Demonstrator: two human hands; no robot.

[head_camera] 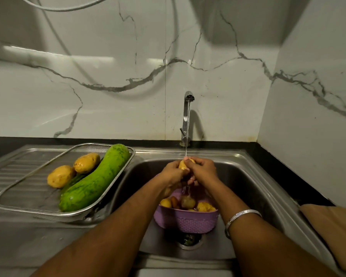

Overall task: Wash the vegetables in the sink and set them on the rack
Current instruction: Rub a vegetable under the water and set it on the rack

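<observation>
A yellow potato [183, 164] is held under the running tap [187, 108] over the steel sink [248, 176]. My left hand [173, 173] and my right hand [203, 170] both grip it, fingers curled round it. Below them a purple basket [185, 220] stands in the sink with several potatoes [205, 206] and other vegetables inside. On the drainboard at the left lies a wire mesh rack [28, 192] holding two wet potatoes [61, 176] [86, 162] and a long green gourd [96, 180].
The sink drain [189, 239] shows just below the basket. A brown cloth [336, 232] lies on the black counter at the right. Marble wall tiles rise behind the tap, and a corner wall closes in on the right.
</observation>
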